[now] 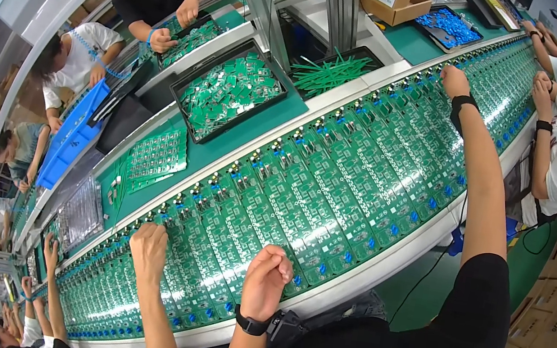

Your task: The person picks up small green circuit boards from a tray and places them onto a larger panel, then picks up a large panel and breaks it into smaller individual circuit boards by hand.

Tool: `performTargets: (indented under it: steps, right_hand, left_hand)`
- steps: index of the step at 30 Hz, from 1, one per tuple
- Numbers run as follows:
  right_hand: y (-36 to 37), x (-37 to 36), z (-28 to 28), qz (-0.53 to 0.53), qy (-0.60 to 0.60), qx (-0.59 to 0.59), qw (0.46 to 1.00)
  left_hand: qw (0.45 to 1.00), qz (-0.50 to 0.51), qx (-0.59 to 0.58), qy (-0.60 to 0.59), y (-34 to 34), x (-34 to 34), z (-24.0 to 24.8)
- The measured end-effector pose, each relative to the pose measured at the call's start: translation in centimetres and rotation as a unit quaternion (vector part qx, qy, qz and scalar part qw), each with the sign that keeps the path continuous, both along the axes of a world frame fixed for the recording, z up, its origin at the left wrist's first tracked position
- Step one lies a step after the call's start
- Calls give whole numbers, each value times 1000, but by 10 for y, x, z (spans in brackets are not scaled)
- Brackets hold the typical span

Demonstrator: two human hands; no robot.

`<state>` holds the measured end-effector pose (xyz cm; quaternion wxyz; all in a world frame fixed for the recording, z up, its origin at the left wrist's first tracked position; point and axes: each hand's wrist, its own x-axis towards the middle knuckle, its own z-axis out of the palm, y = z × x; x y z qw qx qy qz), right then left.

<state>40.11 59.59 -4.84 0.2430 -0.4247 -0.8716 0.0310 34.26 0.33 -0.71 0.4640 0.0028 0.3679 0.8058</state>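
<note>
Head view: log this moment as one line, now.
left hand: curled over near edge of green rectangular circuit boards; right hand: over far edge; grip contents: unclear; black rectangular tray of small green boards: beyond

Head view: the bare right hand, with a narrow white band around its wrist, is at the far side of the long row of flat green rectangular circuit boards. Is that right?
Not quite: the right hand wears a black band, as the head view shows, not a white one.
</note>
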Motion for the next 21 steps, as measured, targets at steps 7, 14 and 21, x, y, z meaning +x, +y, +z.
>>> performTargets:
  steps: [7, 14, 21]
  right_hand:
    - [0, -25, 4, -23, -42, 40, 998]
    - [-20, -30, 25, -69, -94, 16, 993]
    - [-147, -165, 84, 348, 44, -40, 936]
  left_hand:
    - [1000, 10, 1, 16, -2, -1, 6]
    - [1000, -13, -7, 19, 0, -2, -2]
    - [1000, -5, -8, 18, -7, 1, 6]
